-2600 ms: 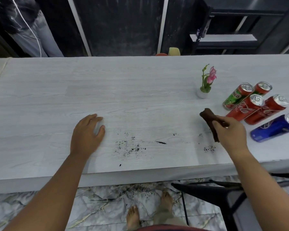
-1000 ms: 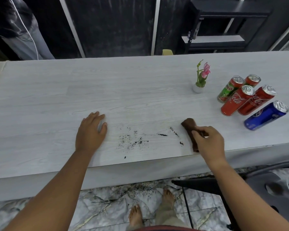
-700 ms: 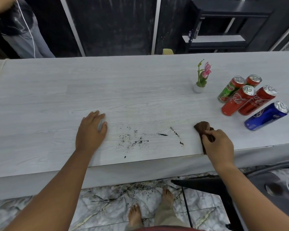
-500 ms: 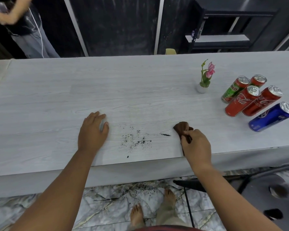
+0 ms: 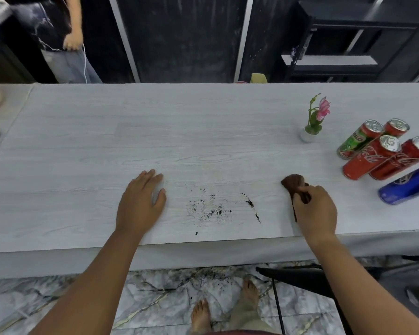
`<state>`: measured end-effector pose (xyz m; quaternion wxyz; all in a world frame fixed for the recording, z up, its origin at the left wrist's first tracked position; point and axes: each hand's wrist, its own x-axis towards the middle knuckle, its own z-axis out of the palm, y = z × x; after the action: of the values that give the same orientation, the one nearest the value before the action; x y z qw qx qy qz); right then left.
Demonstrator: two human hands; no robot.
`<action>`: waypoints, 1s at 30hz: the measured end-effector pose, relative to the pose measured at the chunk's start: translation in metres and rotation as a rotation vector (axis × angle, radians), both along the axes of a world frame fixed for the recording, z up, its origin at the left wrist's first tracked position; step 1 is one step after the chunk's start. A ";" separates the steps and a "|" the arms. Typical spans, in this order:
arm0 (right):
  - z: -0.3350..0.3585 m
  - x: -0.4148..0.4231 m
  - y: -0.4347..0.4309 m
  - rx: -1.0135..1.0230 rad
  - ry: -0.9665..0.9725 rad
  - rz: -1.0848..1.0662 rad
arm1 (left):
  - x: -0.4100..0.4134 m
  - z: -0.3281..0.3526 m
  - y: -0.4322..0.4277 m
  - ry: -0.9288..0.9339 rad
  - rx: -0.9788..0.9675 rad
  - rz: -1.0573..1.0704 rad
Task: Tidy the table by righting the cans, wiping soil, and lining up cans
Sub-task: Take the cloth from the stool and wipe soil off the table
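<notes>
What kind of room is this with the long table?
Probably a home or small café dining area, though it's hard to be sure. A long pale wood-grain table holds drink cans and a tiny flower pot, above a marble-patterned floor.

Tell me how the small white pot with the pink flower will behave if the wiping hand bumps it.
The small white pot with the pink flower would probably tip easily: its stem rises well above a narrow base. It looks light, so a nudge from the right hand or its brown cloth might slide it across the smooth white table. Whether it would break cannot be told.
</notes>
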<state>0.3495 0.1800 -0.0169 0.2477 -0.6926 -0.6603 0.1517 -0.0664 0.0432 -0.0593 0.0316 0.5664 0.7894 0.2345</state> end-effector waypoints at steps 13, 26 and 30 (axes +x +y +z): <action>0.012 -0.115 -0.011 -0.051 0.136 0.503 | -0.020 -0.004 -0.008 0.070 -0.122 0.063; 0.018 -0.252 0.085 -0.123 -0.092 0.943 | -0.024 -0.004 -0.012 0.050 -0.083 0.061; 0.009 -0.224 0.061 -0.099 -0.043 1.014 | -0.025 -0.008 -0.012 0.061 -0.077 0.067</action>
<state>0.1258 0.2407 -0.0078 0.0960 -0.2990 -0.9103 0.2697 -0.0917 0.0316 -0.0668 0.0214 0.5448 0.8171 0.1875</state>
